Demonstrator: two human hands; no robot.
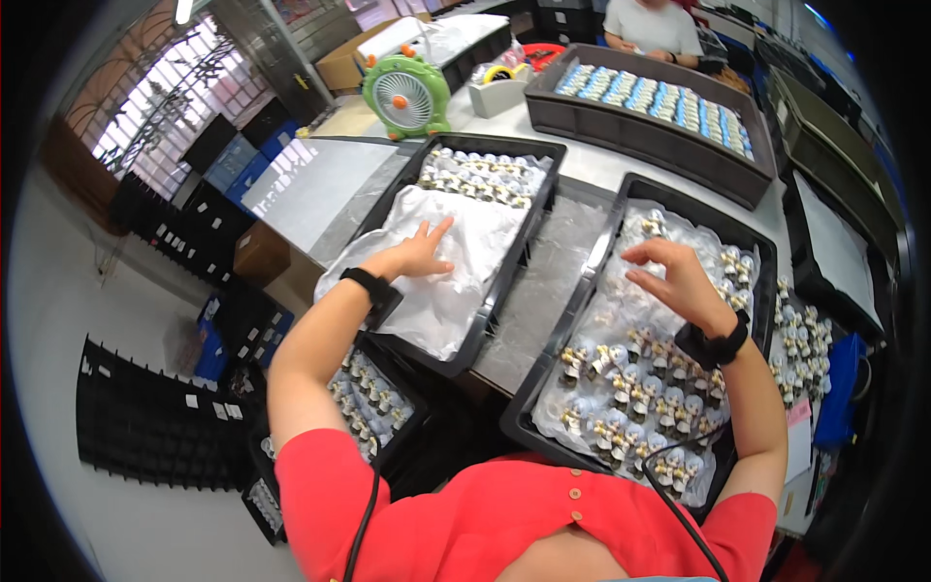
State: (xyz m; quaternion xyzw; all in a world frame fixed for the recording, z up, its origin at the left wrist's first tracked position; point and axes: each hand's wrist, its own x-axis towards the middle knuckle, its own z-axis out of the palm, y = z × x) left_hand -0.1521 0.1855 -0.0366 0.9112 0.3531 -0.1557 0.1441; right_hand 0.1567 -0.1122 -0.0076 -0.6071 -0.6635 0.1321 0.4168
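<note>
My left hand lies with its fingers spread on a white sheet of thin, soft-looking material. The sheet covers the nearer part of the left black tray, and its left side hangs over the rim. Beyond it, rows of small white-haired figurines show in the tray. My right hand hovers over the right black tray, thumb and fingers curved and apart, with nothing visible between them. More figurines stand on crumpled whitish lining there, mostly in the nearer part.
A green fan and a tape dispenser stand beyond the left tray. A large brown bin holds rows of pale-and-blue items; a person sits behind it. Loose figurines and a blue object lie at right. Another filled tray sits lower left.
</note>
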